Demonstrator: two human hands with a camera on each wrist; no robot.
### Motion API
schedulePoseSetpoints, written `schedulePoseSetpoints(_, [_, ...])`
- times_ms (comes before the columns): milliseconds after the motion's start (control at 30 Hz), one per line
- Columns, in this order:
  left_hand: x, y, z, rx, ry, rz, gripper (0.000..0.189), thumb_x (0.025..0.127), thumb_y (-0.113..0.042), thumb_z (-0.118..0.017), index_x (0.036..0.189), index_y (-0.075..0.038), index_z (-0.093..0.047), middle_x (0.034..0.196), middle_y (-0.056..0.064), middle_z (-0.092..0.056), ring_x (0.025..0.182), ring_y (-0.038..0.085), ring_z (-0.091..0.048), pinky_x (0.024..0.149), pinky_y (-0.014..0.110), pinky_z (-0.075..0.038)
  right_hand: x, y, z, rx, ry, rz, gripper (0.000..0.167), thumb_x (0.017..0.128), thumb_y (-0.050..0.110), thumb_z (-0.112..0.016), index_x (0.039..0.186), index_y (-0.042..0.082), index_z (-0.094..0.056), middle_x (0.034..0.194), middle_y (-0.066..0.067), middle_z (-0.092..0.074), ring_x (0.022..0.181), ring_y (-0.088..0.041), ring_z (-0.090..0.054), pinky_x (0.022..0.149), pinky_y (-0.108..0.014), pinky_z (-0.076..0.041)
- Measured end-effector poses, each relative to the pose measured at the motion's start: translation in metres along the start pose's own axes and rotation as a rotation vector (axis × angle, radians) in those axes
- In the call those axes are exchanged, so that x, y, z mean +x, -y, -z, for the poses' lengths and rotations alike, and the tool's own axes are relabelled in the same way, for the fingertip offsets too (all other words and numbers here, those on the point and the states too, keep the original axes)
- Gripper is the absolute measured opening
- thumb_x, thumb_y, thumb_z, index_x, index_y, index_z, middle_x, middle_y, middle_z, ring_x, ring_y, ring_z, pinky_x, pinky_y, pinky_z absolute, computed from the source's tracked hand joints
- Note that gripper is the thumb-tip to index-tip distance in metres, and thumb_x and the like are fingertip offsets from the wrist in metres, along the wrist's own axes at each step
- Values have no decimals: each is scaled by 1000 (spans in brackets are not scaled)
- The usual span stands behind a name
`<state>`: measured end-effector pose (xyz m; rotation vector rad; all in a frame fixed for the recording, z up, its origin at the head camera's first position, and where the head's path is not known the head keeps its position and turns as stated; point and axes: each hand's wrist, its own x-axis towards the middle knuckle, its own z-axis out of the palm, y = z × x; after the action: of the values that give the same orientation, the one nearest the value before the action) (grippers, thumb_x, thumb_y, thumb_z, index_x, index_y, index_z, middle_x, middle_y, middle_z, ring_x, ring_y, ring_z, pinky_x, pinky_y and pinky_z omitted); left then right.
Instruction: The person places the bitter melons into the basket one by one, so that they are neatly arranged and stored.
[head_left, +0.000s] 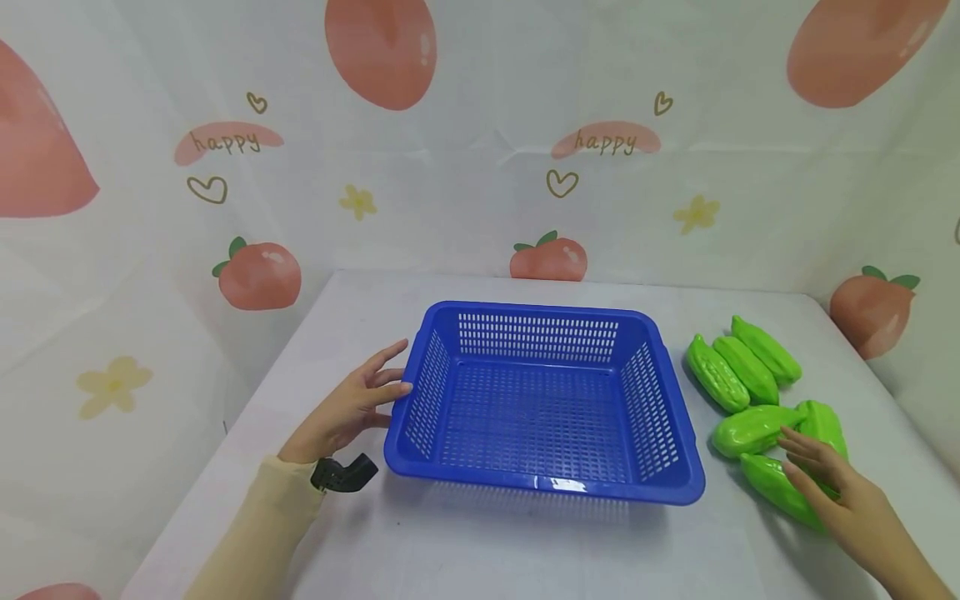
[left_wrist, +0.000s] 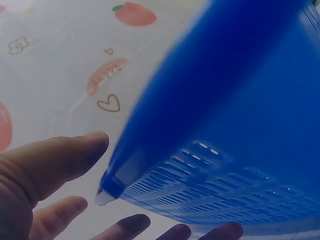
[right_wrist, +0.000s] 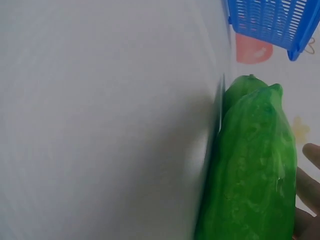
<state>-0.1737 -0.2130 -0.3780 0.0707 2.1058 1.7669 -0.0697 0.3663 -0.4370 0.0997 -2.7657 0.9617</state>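
A blue plastic basket (head_left: 536, 487) with slotted walls stands in the middle of the table. At its left side is my left hand (head_left: 356, 408), fingers spread. The left wrist view shows the thumb (left_wrist: 75, 155) near the basket's rim (left_wrist: 145, 135) and the other fingers beside and below the wall. My right hand (head_left: 851, 500) hovers over the nearest green bitter gourd (head_left: 776, 487), fingers extended. In the right wrist view that bitter gourd (right_wrist: 252, 165) lies close to the fingers (right_wrist: 309, 187), which are not wrapped round it. Whether they touch is unclear.
Several more bitter gourds lie right of the basket: one pair member (head_left: 753, 429) beside another (head_left: 823, 425), and a row (head_left: 746, 371) farther back. A white cloth (head_left: 465, 208) printed with peaches and hearts hangs behind the white table (head_left: 480, 558).
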Motion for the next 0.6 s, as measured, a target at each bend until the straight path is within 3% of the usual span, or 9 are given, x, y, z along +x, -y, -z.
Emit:
schedulePoseSetpoints(133, [1,1,0,-29,24,0,80,93,-24,-66,155,-35,-17,152,20,-35,119,36,-58,91,55,-53,0,-4,1,-19,25,-17,46,97,22,-59,139,7,-48,109,48,-37,95,33,-33,83,3,-27])
schedulePoseSetpoints(200, [2,2,0,-41,35,3,80,93,-23,-65,154,-36,-17,152,20,-36,119,36,-58,90,54,-53,1,-4,2,-34,40,-27,47,97,23,-59,138,5,-47,112,37,-51,93,33,-33,82,0,-31])
schedulePoseSetpoints(233, [2,2,0,-45,40,5,79,93,-22,-65,154,-36,-17,152,20,-36,118,35,-58,90,54,-54,2,-4,3,-45,52,-39,47,97,24,-58,139,4,-46,115,27,-59,92,33,-32,88,-8,-38])
schedulePoseSetpoints(300, [2,3,1,-58,51,10,79,93,-22,-65,154,-37,-18,151,20,-37,116,34,-60,90,53,-54,4,-3,4,-69,81,-70,50,98,26,-57,140,3,-45,120,0,-67,89,32,-31,89,-33,-48])
schedulePoseSetpoints(367, [2,3,1,-68,63,13,78,94,-21,-65,154,-37,-18,151,21,-37,114,33,-61,88,52,-55,6,-2,6,-89,116,-105,53,99,29,-55,141,1,-42,123,-27,-61,86,31,-30,79,-53,-46])
schedulePoseSetpoints(400, [2,3,1,-75,68,15,78,94,-21,-64,154,-37,-18,151,21,-37,113,33,-62,88,52,-55,6,-1,7,-91,132,-120,54,99,30,-54,143,0,-40,125,-34,-56,85,31,-29,75,-60,-43])
schedulePoseSetpoints(600, [2,2,2,-129,110,27,77,94,-19,-63,154,-38,-18,149,22,-39,107,30,-65,84,51,-57,9,0,9,-100,173,-155,57,100,35,-52,143,-1,-39,128,-35,-53,82,30,-27,76,-61,-45])
